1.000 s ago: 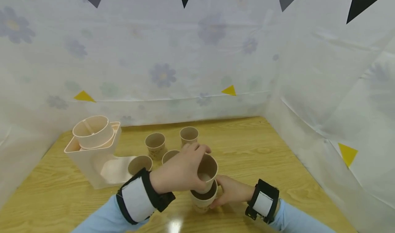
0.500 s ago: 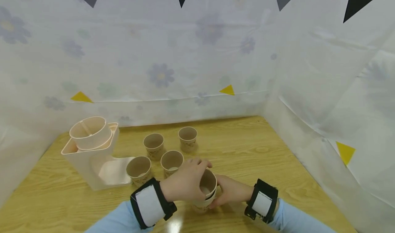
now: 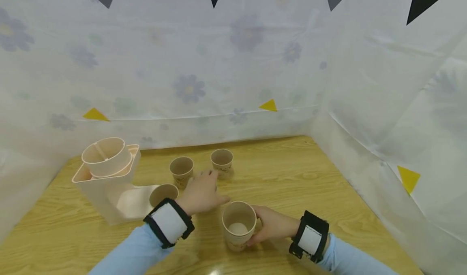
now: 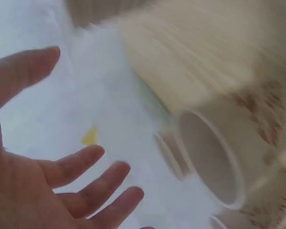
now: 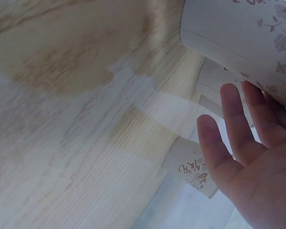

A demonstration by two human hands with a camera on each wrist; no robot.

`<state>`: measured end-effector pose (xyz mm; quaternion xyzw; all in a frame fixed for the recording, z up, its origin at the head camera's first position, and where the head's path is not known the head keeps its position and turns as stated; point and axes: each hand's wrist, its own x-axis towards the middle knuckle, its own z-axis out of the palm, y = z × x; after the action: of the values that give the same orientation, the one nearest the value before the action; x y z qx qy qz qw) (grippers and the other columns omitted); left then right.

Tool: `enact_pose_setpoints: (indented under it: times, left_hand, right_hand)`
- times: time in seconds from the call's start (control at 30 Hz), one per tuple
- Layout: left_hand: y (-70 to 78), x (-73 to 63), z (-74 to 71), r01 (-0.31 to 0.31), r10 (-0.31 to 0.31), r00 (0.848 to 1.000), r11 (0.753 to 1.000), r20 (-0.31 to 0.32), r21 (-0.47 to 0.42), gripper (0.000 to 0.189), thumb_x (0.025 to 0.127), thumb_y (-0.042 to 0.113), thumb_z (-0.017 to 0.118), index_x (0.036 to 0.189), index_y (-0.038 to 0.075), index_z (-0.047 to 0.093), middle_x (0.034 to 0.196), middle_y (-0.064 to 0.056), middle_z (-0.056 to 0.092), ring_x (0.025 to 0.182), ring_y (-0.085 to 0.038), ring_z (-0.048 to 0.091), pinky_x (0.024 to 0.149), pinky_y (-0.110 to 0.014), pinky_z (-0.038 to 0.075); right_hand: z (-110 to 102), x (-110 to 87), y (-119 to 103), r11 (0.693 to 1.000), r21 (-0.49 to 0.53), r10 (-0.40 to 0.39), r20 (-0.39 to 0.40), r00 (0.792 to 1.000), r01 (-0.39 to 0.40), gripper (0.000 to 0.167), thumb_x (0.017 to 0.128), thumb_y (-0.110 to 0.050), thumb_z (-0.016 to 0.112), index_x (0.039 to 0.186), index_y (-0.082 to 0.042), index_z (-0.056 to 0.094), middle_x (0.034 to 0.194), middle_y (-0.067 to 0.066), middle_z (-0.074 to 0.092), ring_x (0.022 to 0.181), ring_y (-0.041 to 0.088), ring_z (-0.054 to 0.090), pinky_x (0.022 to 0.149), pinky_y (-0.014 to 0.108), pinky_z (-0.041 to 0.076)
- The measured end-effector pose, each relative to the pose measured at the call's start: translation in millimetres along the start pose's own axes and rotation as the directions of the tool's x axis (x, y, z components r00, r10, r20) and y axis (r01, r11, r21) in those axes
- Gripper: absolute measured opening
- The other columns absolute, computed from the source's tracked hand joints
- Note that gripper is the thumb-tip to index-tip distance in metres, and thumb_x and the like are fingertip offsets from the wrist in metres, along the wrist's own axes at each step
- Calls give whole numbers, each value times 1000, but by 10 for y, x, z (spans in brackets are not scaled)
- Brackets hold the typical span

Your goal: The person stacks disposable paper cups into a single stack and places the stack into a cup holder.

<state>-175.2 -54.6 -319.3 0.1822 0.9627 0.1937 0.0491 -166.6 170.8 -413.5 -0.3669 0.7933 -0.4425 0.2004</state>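
Observation:
Near the front of the table, my right hand (image 3: 271,225) holds an upright beige paper cup (image 3: 238,226), thumb in front and fingers behind. In the right wrist view, the fingertips are at the side of this flower-printed cup (image 5: 238,43). To its left, my left hand (image 3: 204,192) hovers with spread fingers over another paper cup, which it almost wholly hides in the head view. The left wrist view shows that palm empty and a blurred cup (image 4: 257,138) on its side in the picture, apart from the fingers.
Two paper cups stand further back, one left (image 3: 181,173) and one right (image 3: 222,163). A third cup (image 3: 164,194) sits beside a cream plastic holder (image 3: 109,198) with a round container (image 3: 107,157) on top. White flowered sheets (image 3: 189,64) wall the table (image 3: 310,182).
My left hand lowered a paper cup into the one at my right hand, let it go, and moved left and back to the cups. The right hand stayed in place.

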Motion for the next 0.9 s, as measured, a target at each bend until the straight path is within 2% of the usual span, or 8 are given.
enact_pose_setpoints:
  times: [0.1, 0.2, 0.33, 0.47, 0.7, 0.83, 0.9]
  left_hand:
    - [-167, 98, 52, 76, -75, 997, 997, -15, 24, 70, 80, 38, 71, 133, 0, 45, 129, -24, 48, 121, -43, 43, 95, -56, 40]
    - [-299, 163, 126, 124, -124, 992, 992, 8, 10, 70, 79, 34, 72, 133, 0, 44, 127, -26, 46, 120, -47, 41, 89, -55, 44]
    - [-407, 211, 208, 151, -151, 988, 989, 26, 1, 72, 76, 32, 75, 132, -2, 45, 123, -27, 47, 115, -46, 43, 83, -54, 47]
    - [-416, 218, 216, 157, -157, 987, 988, 18, -15, 72, 75, 29, 76, 132, -2, 44, 123, -27, 48, 114, -44, 45, 83, -53, 47]
    - [-367, 200, 42, 124, -124, 992, 990, 18, -59, 73, 76, 25, 73, 135, -3, 40, 128, -27, 48, 119, -46, 43, 85, -52, 46]
    - [-287, 152, -161, 104, -105, 995, 991, 2, -82, 76, 77, 26, 72, 138, -2, 37, 129, -26, 49, 121, -47, 43, 88, -51, 46]
    - [-219, 94, -283, 83, -86, 996, 990, -20, -115, 77, 77, 27, 72, 139, -2, 37, 127, -24, 52, 116, -42, 48, 86, -48, 47]
  right_hand:
    - [12, -8, 17, 1000, 2, 12, -6, 1000, -12, 68, 72, -20, 80, 131, -11, 49, 126, 6, 59, 117, 11, 53, 100, 28, 38]
    - [32, -14, 16, 1000, 4, 23, -5, 1000, -23, 67, 71, -20, 80, 130, -11, 50, 126, 6, 59, 117, 12, 53, 100, 28, 38]
    - [50, -11, -4, 1000, 7, 23, -5, 1000, -23, 67, 71, -19, 80, 130, -10, 50, 126, 7, 59, 117, 12, 53, 99, 28, 39]
    - [46, -8, -18, 1000, 7, 24, -7, 1000, -24, 67, 71, -18, 80, 131, -10, 50, 126, 7, 59, 117, 12, 53, 98, 28, 40]
    - [10, -5, -30, 1000, 10, 26, -7, 1000, -26, 68, 71, -19, 80, 131, -11, 49, 127, 7, 58, 117, 14, 53, 99, 28, 38]
    - [0, -6, -45, 1000, 8, 27, -12, 1000, -27, 70, 70, -18, 81, 132, -10, 48, 127, 8, 58, 118, 13, 52, 99, 28, 39]
    - [4, -6, -43, 1000, 0, 30, -17, 999, -30, 70, 70, -18, 81, 132, -10, 48, 127, 8, 58, 117, 13, 52, 99, 28, 39]
